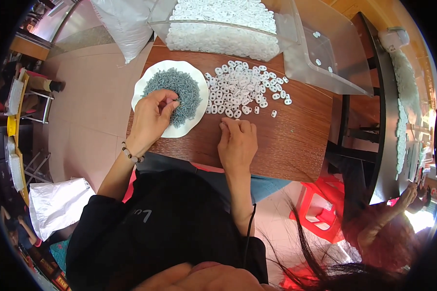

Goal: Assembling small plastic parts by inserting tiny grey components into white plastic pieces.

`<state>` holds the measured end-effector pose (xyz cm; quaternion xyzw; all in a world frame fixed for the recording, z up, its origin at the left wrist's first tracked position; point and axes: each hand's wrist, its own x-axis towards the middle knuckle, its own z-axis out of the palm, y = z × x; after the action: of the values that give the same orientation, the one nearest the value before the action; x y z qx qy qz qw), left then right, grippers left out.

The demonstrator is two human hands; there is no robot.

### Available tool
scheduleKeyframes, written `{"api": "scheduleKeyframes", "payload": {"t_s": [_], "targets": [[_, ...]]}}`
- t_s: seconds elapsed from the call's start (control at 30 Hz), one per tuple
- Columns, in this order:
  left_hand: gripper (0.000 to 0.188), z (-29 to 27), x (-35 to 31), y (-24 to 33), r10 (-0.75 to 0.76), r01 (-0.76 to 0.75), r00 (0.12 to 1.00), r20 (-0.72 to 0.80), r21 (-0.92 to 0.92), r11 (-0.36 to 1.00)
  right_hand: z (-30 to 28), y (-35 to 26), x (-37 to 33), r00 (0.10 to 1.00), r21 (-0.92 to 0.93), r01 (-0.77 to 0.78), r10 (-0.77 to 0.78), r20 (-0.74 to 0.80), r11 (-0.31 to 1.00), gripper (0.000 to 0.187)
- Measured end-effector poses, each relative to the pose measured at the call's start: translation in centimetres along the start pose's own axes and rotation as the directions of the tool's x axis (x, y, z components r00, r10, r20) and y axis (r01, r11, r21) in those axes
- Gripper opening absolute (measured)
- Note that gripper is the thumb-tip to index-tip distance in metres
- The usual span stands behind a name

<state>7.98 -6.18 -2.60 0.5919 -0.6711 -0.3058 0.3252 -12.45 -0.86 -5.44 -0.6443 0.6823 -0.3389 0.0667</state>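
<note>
My left hand (155, 109) reaches over a white scalloped plate (140, 92). Its thumb and fingers are pinched together at a heap of small grey rod-shaped pieces (182, 87), and whatever lies between the fingertips is hidden. My right hand (239, 140) rests on the brown tabletop (286, 150), fingers curled down and closed. Its fingertips are at the near edge of a spread of small white oval pieces (233, 89) with two holes each. I cannot make out what it holds, if anything.
A clear bin (213, 24) full of white pieces stands at the table's far side. Right of it, another clear bin (335, 77) holds a few. A white sack (124, 24) is at the far left, a red stool (320, 213) at the lower right. People sit nearby.
</note>
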Motion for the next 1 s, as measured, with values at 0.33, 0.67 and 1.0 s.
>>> {"api": "scheduleKeyframes", "payload": {"t_s": [0.33, 0.67, 1.0], "targets": [[0.013, 0.2, 0.3, 0.0, -0.044, 0.043, 0.999, -0.029, -0.057, 0.997, -2.4, 0.7, -0.6, 0.872, 0.685, -0.473, 0.407, 0.272, 0.555, 0.016], [0.011, -0.6, 0.3, 1.5, 0.076, -0.085, 0.995, 0.067, 0.148, 0.985, -3.1, 0.5, -1.6, 0.802, 0.846, -0.528, 0.373, 0.466, 0.079, 0.021], [0.01, -0.2, 0.5, 0.6, -0.015, 0.008, 0.996, -0.085, -0.089, 0.996, -3.4, 0.4, -1.8, 0.806, 0.837, -0.528, 0.391, 0.444, 0.139, 0.02]]}}
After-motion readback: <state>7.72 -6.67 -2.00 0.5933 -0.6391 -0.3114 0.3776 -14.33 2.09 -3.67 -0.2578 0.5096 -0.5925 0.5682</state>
